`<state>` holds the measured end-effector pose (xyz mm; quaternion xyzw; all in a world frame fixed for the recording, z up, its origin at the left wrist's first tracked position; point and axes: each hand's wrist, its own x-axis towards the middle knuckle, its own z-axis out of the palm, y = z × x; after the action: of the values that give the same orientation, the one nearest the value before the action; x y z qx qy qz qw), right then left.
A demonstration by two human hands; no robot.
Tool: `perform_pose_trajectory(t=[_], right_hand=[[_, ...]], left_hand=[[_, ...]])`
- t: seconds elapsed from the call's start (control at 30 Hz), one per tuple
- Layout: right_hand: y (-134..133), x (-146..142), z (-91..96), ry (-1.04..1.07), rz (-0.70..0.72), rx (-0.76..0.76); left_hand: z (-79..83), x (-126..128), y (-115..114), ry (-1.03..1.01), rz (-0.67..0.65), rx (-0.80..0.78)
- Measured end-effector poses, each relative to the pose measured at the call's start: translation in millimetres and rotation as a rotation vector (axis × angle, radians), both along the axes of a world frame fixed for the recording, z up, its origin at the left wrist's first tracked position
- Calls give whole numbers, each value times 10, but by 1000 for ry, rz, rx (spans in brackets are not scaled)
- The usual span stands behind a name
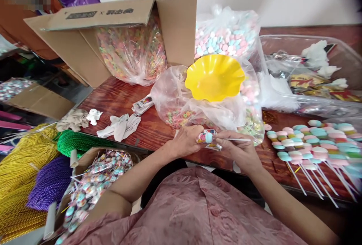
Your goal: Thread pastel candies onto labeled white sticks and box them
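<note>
My left hand (186, 141) pinches a small stack of pastel candy pieces (206, 137) at the table's near edge. Beside it, my right hand (238, 147) is closed on a thin white stick (240, 139) whose tip meets the candy. Both hands hover just in front of a clear bag of ring candies (181, 114). A yellow wavy bowl (213, 77) rests on top of that bag.
Finished candy skewers (313, 147) lie in rows at the right on the wooden table (124, 97). An open cardboard box (118, 33) holds a candy bag; another bag of pastel discs (223, 35) stands behind. A box of wrapped skewers (96, 182) and coloured cord bundles (25, 177) sit lower left.
</note>
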<state>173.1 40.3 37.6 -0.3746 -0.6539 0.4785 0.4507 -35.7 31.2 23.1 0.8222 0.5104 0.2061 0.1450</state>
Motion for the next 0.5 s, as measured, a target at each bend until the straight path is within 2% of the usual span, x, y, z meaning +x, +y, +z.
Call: perform_pose_trajectory(t=[0.13,0.27,0.37,0.5], right_hand=[[118,196,172,34,-69,70],[126,281,279,-125,-17,254],[71,257,239,-200,-105,309],[-26,137,136,-173,-223,269]], left_hand=[[64,47,-29,-66,72,-44],[57,40,0,-73,94,19],[33,12,49,-13,129,112],[32,-12,74,45,118,145]])
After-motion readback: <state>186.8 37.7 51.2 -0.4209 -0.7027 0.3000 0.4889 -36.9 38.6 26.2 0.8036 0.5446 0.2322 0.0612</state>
